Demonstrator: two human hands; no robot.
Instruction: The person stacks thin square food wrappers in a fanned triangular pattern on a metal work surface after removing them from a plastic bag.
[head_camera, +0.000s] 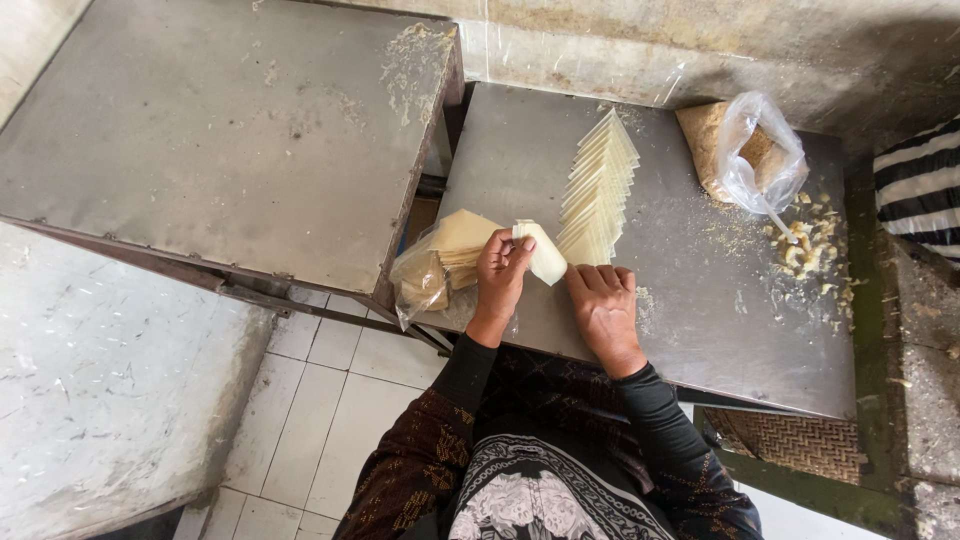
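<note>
Left fingers (515, 250): curled shut around the near end of a pale wrapper sheet (543, 254), pinching it so it lifts off the bench (700, 300) in a curl
Left hand (500, 275): raised just above the bench near its front left corner, wrist over the front edge
Right fingers (590, 282): nearly flat and together, gripping nothing, pressing down beside the lifted sheet, seemingly to steady the work
Right hand (605, 310): palm down on the bench close to the front edge, just right of the left hand
Wrapper sheet: held between the two hands, touching the near end of the fanned row
Fanned row of sheets (597, 190): pale squares overlapped like shingles, running from the hands toward the back edge, each corner exposed so one can be taken at a time
Clear bag at left (430, 275): open at the front left corner, holding a stack of the same pale sheets, mouth toward the hands
Clear bag at right (755, 150): near the back right corner, crumpled, with brownish crumbly contents I cannot identify
Scraps (805, 245): loose pale bits scattered near the right edge
</note>
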